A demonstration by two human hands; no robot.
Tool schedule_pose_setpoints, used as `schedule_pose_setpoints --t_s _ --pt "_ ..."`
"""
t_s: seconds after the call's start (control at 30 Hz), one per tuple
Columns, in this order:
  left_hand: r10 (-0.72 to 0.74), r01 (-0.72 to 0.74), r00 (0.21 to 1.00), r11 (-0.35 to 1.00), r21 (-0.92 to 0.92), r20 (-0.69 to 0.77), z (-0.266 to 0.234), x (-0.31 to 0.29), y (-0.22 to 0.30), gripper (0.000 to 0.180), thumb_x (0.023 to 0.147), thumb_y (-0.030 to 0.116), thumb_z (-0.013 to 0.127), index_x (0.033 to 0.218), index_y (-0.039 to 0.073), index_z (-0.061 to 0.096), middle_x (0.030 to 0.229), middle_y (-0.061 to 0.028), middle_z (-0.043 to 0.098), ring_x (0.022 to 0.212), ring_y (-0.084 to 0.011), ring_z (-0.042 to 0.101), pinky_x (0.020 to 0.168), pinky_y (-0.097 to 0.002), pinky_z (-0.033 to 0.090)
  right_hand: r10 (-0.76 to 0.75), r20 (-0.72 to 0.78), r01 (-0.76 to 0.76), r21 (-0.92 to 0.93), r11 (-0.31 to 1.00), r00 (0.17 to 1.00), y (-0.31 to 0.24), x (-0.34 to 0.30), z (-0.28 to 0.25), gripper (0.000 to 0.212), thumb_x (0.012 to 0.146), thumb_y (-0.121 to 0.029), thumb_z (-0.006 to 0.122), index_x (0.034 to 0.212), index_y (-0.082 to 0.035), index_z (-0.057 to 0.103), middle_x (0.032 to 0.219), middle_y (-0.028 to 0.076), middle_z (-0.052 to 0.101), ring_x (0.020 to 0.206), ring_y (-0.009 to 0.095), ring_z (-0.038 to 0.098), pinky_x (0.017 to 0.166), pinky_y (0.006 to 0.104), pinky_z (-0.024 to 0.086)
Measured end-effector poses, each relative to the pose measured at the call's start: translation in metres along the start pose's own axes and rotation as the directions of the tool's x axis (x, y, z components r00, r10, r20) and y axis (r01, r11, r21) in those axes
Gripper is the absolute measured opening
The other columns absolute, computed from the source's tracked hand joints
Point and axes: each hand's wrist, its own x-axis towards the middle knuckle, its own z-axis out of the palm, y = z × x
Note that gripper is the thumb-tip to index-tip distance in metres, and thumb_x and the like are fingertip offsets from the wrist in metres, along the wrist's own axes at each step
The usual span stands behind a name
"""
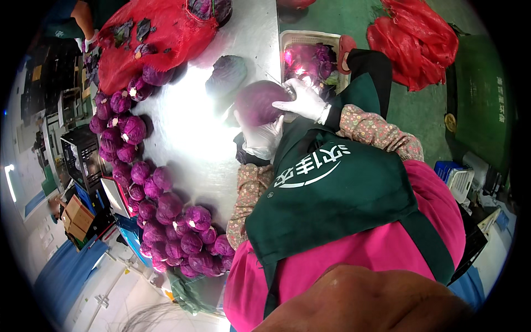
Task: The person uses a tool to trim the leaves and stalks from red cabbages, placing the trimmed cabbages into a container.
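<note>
A round red cabbage is held just above the steel table's near edge. My left hand, in a white glove, cups it from below with its fingers around it. My right hand, also white-gloved, is closed at the cabbage's right side, its thumb against the head. A thin pale strip, apparently a knife's blade, sticks out past the right fingers; its handle is hidden in the glove. Beyond the cabbage, a loose outer leaf lies on the steel table.
Many red cabbages line the table's left side. A red mesh sack with cabbages lies at the far left. Right of the table, a pale crate holds purple leaves. More red mesh lies on the green floor. Another person's gloved hand shows far left.
</note>
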Motion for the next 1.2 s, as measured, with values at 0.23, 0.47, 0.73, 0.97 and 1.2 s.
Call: schedule_pose_setpoints --t_s 0.23,0.47,0.73,0.97,1.2 --pt "-0.491 0.449 0.737 -0.158 -0.880 0.464 -0.011 -0.006 -0.020 0.116 0.078 0.091 0.046 0.154 0.005 0.029 0.145 -0.0256 0.045 0.132 -0.0420 0.050 0.103 -0.0503 0.050 0.276 0.283 -0.381 0.452 0.806 0.919 0.038 0.020 0.017 0.062 0.079 -0.040 0.083 0.116 0.002 0.056 0.077 0.005 0.061 0.050 0.011 0.054 0.044 0.0264 0.043" --pt "-0.621 0.485 0.773 0.451 -0.749 0.127 -0.019 -0.010 -0.016 0.090 0.090 0.077 0.050 0.151 0.011 0.036 0.138 -0.0186 0.053 0.109 -0.0327 0.063 0.093 -0.0434 0.054 0.236 0.296 -0.338 0.364 0.868 0.925 0.016 0.019 0.008 0.061 0.077 -0.022 0.079 0.125 0.005 0.056 0.094 0.013 0.068 0.073 0.018 0.065 0.064 0.0312 0.053" --pt "-0.518 0.391 0.850 0.493 -0.778 0.099 -0.031 -0.018 -0.047 0.069 0.094 0.051 0.062 0.146 0.012 0.041 0.135 -0.0135 0.056 0.110 -0.0291 0.065 0.084 -0.0402 0.058 0.076 0.276 -0.210 0.497 0.842 0.958 0.063 0.017 0.016 0.040 0.077 -0.009 0.073 0.114 0.000 0.061 0.094 0.007 0.065 0.086 0.015 0.063 0.077 0.0275 0.053" --pt "-0.382 0.309 0.922 0.638 -0.705 0.058 -0.040 -0.024 -0.059 0.062 0.096 0.038 0.062 0.144 0.005 0.043 0.134 -0.0161 0.055 0.118 -0.0320 0.060 0.089 -0.0412 0.056 -0.070 0.239 0.060 0.051 0.997 0.968 0.041 0.013 -0.025 0.027 0.077 -0.003 0.063 0.104 -0.007 0.065 0.086 0.006 0.065 0.082 0.020 0.065 0.075 0.0344 0.052" --pt "-0.455 0.437 0.871 0.539 -0.721 0.187 -0.046 -0.014 -0.021 0.062 0.099 0.046 0.054 0.145 0.005 0.043 0.131 -0.0159 0.057 0.113 -0.0303 0.062 0.081 -0.0404 0.054 -0.159 0.096 0.174 -0.182 0.968 0.983 0.029 0.012 -0.040 0.027 0.080 -0.008 0.061 0.107 -0.012 0.063 0.098 0.013 0.067 0.091 0.036 0.067 0.078 0.0449 0.054"
